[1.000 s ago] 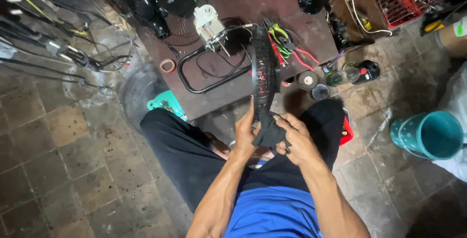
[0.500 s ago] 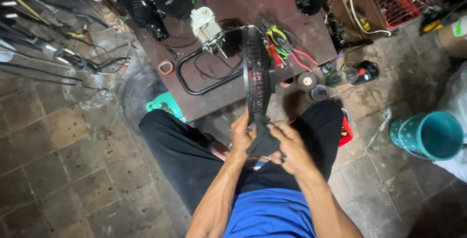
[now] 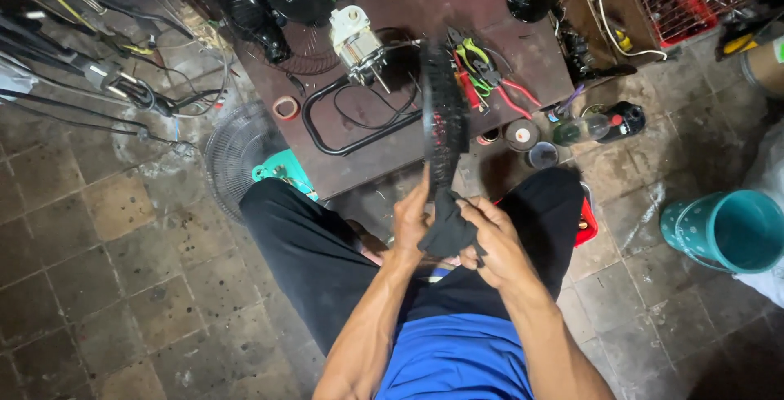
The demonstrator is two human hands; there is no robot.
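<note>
I sit with my knees apart and hold a black fan guard [image 3: 445, 114] upright and edge-on in front of me. My left hand [image 3: 411, 218] grips its lower rim from the left. My right hand [image 3: 488, 232] presses a dark cloth [image 3: 447, 231] against the same lower edge. A white fan motor [image 3: 356, 39] with its shaft lies on the low brown table [image 3: 523, 57] just behind the guard. Green and red-handled pliers [image 3: 482, 73] lie to the guard's right.
A black tube frame and cord [image 3: 351, 122] lie on the table. Another wire guard [image 3: 233, 151] leans on the tiled floor at left, a teal bucket [image 3: 727, 228] stands at right. Small tins and a bottle [image 3: 588, 126] sit by the table's edge; a red crate [image 3: 678, 0] is behind.
The fan guard has turned slightly in my hands, and the cloth in my right hand has shifted along its lower rim. My view has drifted a little.
</note>
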